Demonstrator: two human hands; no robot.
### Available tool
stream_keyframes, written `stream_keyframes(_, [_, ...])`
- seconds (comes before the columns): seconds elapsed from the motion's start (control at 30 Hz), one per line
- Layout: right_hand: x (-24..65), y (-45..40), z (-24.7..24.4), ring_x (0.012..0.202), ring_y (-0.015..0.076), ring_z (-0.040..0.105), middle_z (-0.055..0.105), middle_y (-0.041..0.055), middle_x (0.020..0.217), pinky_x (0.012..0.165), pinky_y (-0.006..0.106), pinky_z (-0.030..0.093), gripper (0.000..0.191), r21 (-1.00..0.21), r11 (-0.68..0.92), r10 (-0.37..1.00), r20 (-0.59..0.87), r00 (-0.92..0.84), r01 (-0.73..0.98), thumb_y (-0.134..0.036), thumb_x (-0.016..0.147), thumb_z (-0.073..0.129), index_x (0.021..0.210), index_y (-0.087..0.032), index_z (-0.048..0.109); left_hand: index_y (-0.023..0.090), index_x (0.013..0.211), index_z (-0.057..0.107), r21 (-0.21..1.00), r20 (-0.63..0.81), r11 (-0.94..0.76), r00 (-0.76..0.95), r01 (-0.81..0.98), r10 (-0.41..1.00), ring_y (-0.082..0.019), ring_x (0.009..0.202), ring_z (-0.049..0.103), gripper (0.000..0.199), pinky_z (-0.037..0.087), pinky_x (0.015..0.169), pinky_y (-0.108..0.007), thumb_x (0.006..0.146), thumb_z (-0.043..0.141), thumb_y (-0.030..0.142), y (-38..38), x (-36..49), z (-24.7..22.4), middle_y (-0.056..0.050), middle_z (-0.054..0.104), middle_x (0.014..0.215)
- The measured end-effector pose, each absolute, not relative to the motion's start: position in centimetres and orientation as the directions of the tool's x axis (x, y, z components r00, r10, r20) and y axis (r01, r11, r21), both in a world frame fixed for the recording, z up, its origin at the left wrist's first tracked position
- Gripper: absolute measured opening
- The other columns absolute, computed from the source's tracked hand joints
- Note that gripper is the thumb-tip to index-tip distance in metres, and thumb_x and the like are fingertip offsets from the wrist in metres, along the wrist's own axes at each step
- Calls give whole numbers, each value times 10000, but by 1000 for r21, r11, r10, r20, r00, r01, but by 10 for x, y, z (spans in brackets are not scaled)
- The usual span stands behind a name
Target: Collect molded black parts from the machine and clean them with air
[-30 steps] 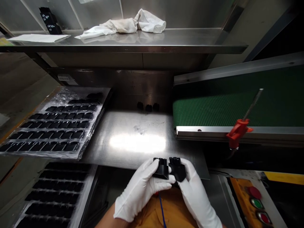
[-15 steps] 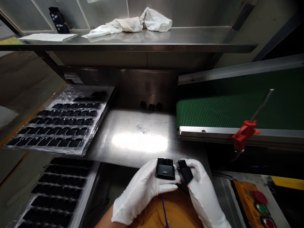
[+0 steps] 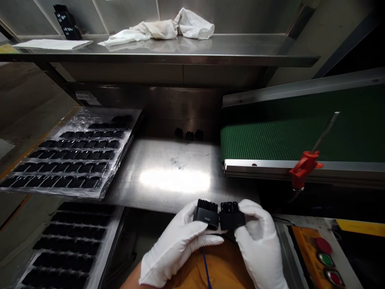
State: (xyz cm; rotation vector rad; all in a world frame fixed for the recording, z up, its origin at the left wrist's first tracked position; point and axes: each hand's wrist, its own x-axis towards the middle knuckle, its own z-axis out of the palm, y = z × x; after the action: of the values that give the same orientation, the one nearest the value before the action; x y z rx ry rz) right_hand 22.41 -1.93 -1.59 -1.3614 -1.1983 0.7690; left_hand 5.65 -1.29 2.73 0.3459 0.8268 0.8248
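White gloves cover both hands, which are close together at the near edge of the steel table (image 3: 126, 188). My left hand (image 3: 180, 241) is closed around a black plastic connector housing (image 3: 207, 214), its row of round openings pointing away from me. Between the fingers and thumb of my right hand (image 3: 260, 237) is a second black connector housing (image 3: 231, 216), much the same in size. The two housings sit side by side, nearly touching. Farther back on the table lie several small black parts (image 3: 189, 135).
To the left are an upper tray (image 3: 104, 188) and a lower tray (image 3: 102, 257) with rows of black parts. A green conveyor belt (image 3: 270, 140) with an orange-red air gun (image 3: 303, 168) lies right. White cloths (image 3: 162, 30) rest on the shelf (image 3: 240, 44); a button box (image 3: 309, 249) is lower right.
My right hand has turned its housing so that its broad side now faces me, level with the other one. The left thumb has moved onto its housing's front. The view has shifted slightly.
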Motion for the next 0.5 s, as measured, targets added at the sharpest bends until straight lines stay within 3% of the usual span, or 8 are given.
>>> stream_keyframes(0.1, [225, -20, -15, 957, 169, 602, 576, 52, 1022, 796, 312, 541, 269, -956, 152, 938, 220, 268, 252, -63, 752, 541, 966, -226, 542, 148, 1039, 614, 598, -534, 641, 357, -482, 767, -219, 926, 655, 248, 560, 744, -290, 793, 644, 130, -12, 60, 28, -88, 638, 1025])
stream_keyframes(0.23, [228, -23, -15, 953, 175, 581, 552, 52, 1022, 720, 286, 525, 329, -873, 278, 908, 375, 189, 400, -41, 754, 559, 1013, -241, 539, 171, 1060, 605, 800, -510, 532, 152, -279, 847, -166, 758, 620, 268, 521, 673, -265, 801, 664, 203, -14, 67, 22, -47, 648, 889])
stream_keyframes(0.33, [230, -27, -16, 931, 170, 586, 561, 38, 1020, 758, 303, 520, 431, -739, 392, 849, 520, 95, 548, -8, 724, 587, 1075, -255, 543, 198, 1057, 631, 919, -388, 388, 14, -65, 922, -179, 799, 616, 224, 503, 754, -290, 846, 632, 273, -19, 70, 16, -47, 668, 923])
stream_keyframes(0.5, [229, -31, -16, 910, 179, 603, 584, 38, 1019, 761, 333, 535, 490, -631, 442, 804, 594, 31, 637, 0, 714, 618, 1120, -263, 540, 211, 1099, 675, 965, -225, 234, -86, 116, 971, -242, 998, 610, 257, 441, 937, -338, 857, 618, 273, -26, 67, 10, -84, 683, 1082])
